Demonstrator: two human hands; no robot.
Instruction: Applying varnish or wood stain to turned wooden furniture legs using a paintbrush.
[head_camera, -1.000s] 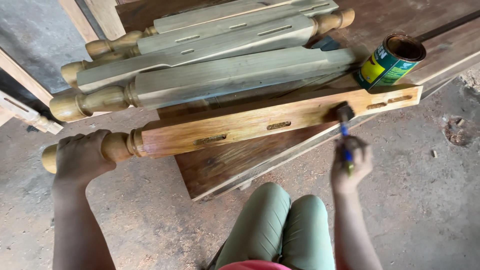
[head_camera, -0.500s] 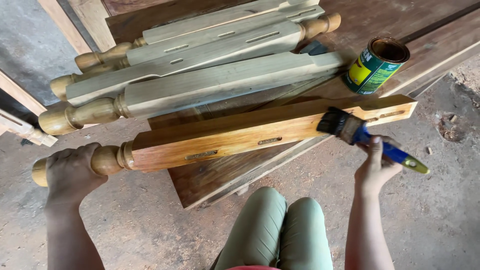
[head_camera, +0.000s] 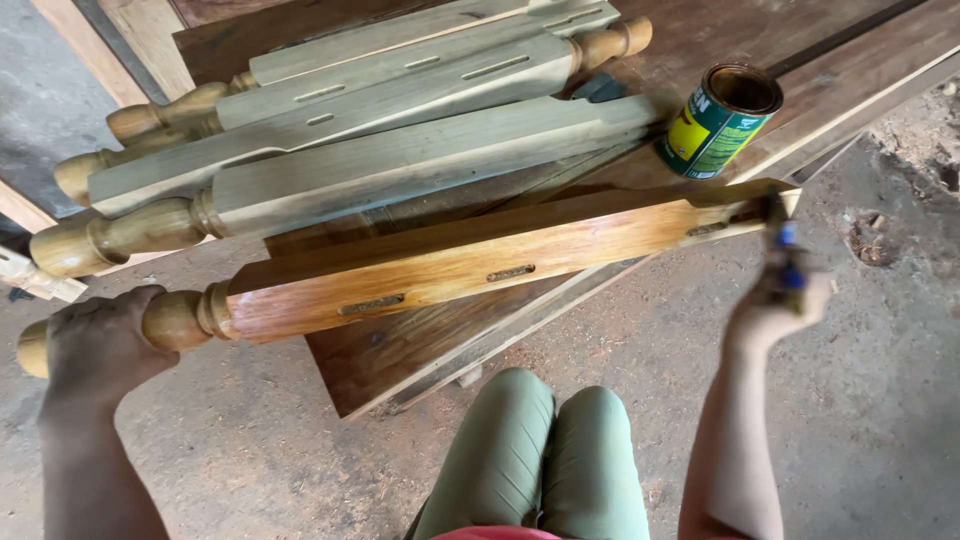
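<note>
Head view: fingers (head_camera: 775, 300) around paintbrush (head_camera: 785, 250)

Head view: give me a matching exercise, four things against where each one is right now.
Things:
1. left hand
2. right hand
3. open tin
4. pale uncoated legs

Places:
A. stacked on the far side of the dark boards
B. on the turned knob end of the glossy leg
C. standing on the boards beyond the glossy leg's square end
D. holding a blue-handled brush at the glossy leg's square end

Pairs: 1-B, 2-D, 3-C, 4-A. The brush is blurred. The glossy leg lies across the dark boards.
</note>
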